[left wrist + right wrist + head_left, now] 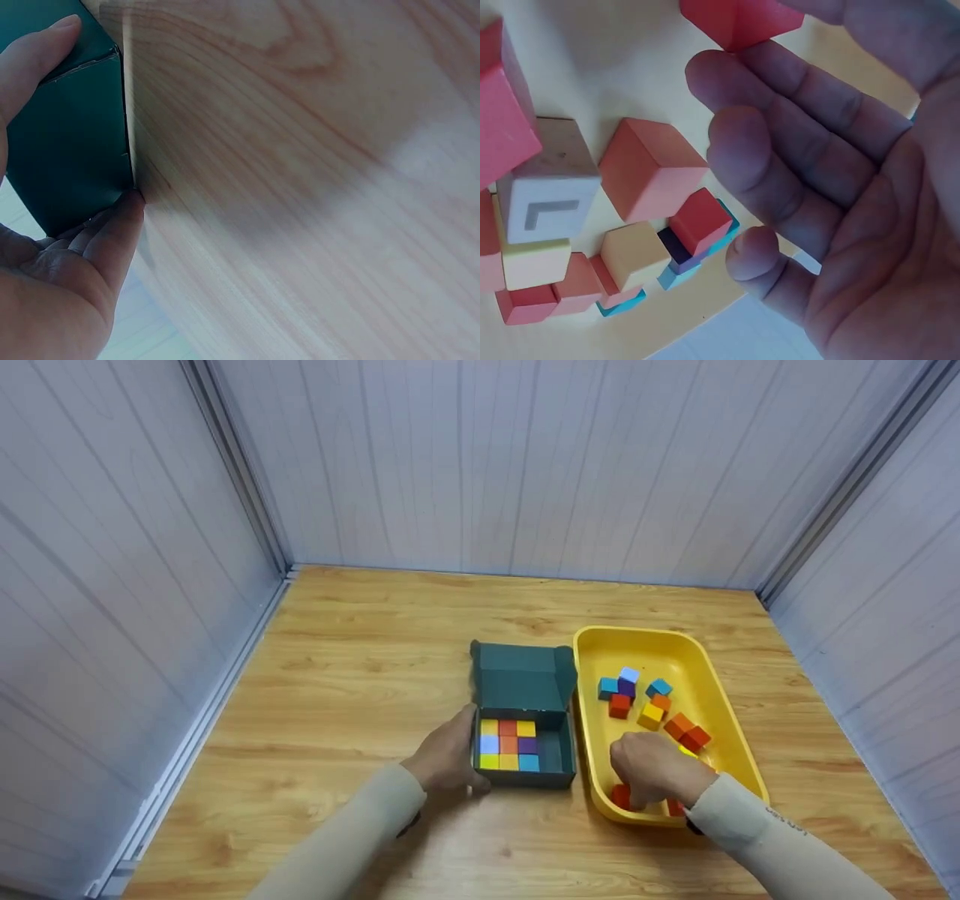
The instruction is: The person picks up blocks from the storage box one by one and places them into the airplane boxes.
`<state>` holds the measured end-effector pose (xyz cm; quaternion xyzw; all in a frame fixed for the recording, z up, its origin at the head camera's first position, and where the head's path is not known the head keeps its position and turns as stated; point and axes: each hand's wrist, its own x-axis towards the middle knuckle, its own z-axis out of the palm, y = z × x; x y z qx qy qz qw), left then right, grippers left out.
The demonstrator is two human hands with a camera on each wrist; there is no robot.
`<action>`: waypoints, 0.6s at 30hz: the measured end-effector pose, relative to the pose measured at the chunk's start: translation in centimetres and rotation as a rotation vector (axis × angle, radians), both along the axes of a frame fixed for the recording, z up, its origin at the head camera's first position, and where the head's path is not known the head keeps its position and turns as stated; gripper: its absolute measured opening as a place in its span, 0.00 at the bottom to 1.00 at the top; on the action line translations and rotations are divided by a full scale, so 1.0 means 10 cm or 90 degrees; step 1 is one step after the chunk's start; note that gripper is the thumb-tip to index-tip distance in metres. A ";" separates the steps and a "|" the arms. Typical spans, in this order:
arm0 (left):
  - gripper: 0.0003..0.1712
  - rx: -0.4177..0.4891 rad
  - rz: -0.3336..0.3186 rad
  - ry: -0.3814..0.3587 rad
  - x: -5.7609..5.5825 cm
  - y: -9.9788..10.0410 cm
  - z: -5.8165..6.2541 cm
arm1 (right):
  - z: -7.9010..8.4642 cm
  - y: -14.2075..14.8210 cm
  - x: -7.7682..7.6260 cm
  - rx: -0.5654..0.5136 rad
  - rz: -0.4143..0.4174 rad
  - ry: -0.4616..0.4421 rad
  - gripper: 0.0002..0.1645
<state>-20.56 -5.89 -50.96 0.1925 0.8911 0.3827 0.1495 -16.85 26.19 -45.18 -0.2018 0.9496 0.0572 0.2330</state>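
Note:
A small dark green box (pixel 525 778) stands with its lid raised. My left hand (pixel 444 750) holds its left side, thumb near the front corner and fingers along the side wall. Inside the box, coloured cubes (pixel 508 744) lie in neat rows against the left, with bare floor showing at the right. My right hand (pixel 656 769) reaches down into the near end of a yellow tray (pixel 589 735). Between thumb and fingers it pinches a red cube (pixel 739 22), partly cut off by the right wrist view's top edge.
Loose cubes lie scattered in the tray, among them a yellow cube (pixel 650 715), a purple cube (pixel 626 688) and a white cube marked with a grey L shape (pixel 551 187). The tray stands right beside the box on a wooden table (pixel 360 660). Pale panels (pixel 487 465) enclose the back and sides.

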 end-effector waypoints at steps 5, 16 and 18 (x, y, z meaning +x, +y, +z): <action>0.66 -0.006 0.003 -0.007 -0.01 0.00 -0.03 | 0.14 0.03 -0.04 -0.029 -0.010 0.021 0.19; 0.67 0.001 -0.003 0.001 -0.01 -0.01 -0.03 | 0.51 0.03 -0.09 -0.103 0.002 0.105 0.16; 0.67 0.003 -0.005 0.001 -0.01 -0.01 -0.02 | 0.55 0.00 -0.10 -0.122 0.007 0.124 0.15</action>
